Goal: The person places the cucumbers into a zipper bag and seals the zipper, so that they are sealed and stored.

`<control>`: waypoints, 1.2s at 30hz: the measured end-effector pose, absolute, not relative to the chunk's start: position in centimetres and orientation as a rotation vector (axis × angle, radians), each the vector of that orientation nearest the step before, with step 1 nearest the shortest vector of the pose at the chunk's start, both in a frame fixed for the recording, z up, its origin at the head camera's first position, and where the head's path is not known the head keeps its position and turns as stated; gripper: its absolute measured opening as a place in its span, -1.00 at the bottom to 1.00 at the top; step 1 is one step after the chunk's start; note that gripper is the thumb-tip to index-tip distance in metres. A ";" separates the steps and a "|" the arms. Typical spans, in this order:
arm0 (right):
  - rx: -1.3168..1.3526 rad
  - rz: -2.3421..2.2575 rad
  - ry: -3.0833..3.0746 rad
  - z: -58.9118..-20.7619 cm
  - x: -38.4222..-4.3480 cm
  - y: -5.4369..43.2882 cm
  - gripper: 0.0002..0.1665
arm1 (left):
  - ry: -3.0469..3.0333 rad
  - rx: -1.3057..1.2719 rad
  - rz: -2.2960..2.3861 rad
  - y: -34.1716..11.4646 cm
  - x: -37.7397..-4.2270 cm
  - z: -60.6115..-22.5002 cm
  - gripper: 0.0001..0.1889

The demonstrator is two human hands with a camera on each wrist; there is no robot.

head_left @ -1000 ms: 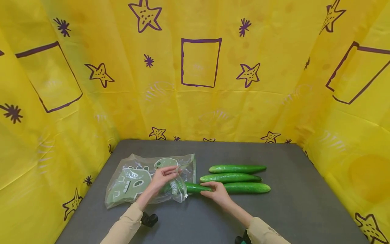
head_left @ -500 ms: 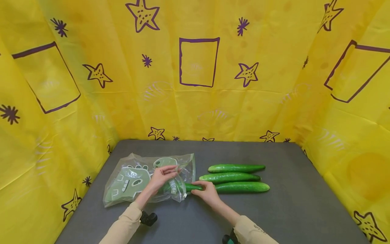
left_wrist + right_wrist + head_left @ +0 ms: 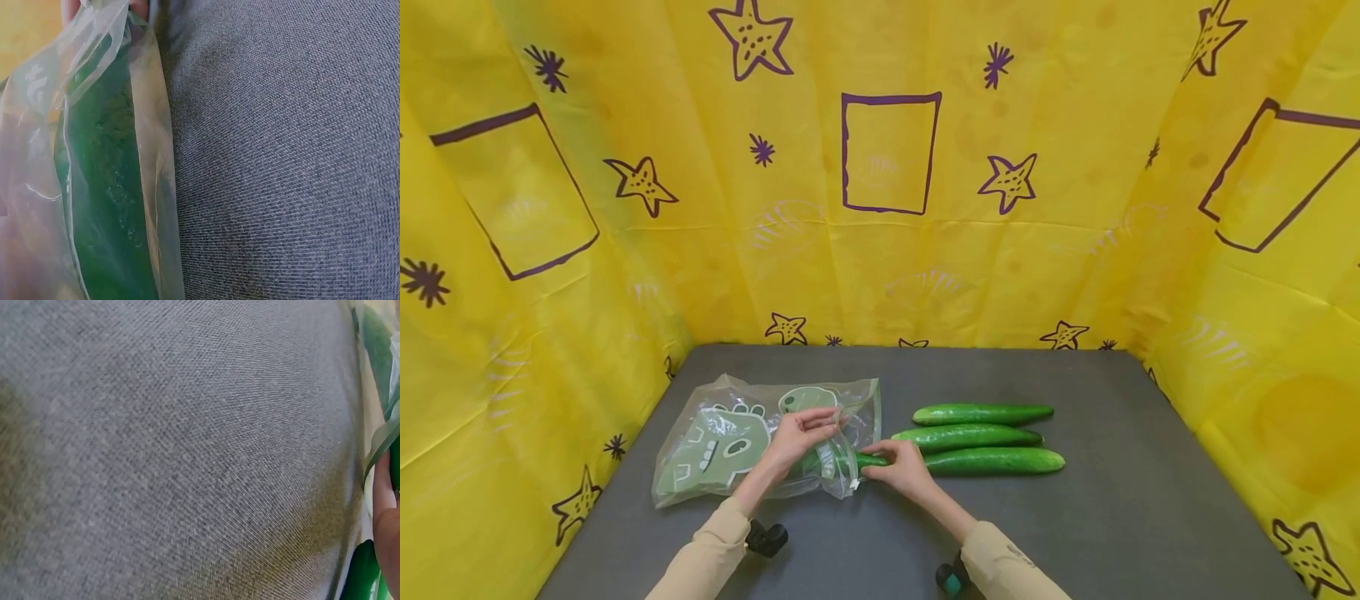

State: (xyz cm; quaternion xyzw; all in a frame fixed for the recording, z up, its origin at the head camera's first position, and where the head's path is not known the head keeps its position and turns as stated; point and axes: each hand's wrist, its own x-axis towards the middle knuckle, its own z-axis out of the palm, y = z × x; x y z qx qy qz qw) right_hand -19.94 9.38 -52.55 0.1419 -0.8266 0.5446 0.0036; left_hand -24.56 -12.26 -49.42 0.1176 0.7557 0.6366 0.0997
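Note:
A clear zip bag (image 3: 748, 479) with green cartoon monster prints lies on the left of the table, its mouth facing right. My left hand (image 3: 794, 439) pinches the upper edge of that mouth and lifts it. Most of one green cucumber (image 3: 872, 459) is inside; in the left wrist view the bagged cucumber (image 3: 109, 175) shows dark green through the plastic. My right hand (image 3: 904, 468) grips its outer end, fingertips right at the bag's opening. At the right edge of the right wrist view, part of my right hand (image 3: 387, 537) appears beside the bag's rim.
Right of the bag, three more cucumbers lie roughly parallel: a back one (image 3: 983, 413), a middle one (image 3: 970, 437) and a front one (image 3: 1000, 461), close to my right hand. The table (image 3: 865, 550) is covered in grey cloth. Yellow printed curtains (image 3: 895, 275) enclose its back and sides.
My right hand has moved left, pushing the cucumber deeper into the bag, so less of it sticks out. The left hand stays at the bag's mouth.

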 end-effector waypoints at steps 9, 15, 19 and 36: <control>0.578 1.594 -2.623 -53.0 -20.5 8.6 -0.70 | 2.247 0.373 1.874 -12.1 -24.3 -49.6 -0.56; 0.633 1.543 -2.624 -53.1 -20.5 8.4 -0.72 | 2.241 0.392 1.862 -12.3 -24.3 -49.9 -0.55; 0.642 1.525 -2.605 -53.3 -20.4 8.3 -0.73 | 2.253 0.389 1.851 -12.3 -24.4 -50.1 -0.55; 0.677 1.393 -2.587 -53.6 -20.1 7.9 -0.73 | 2.131 0.434 1.934 -12.4 -24.6 -50.2 -0.54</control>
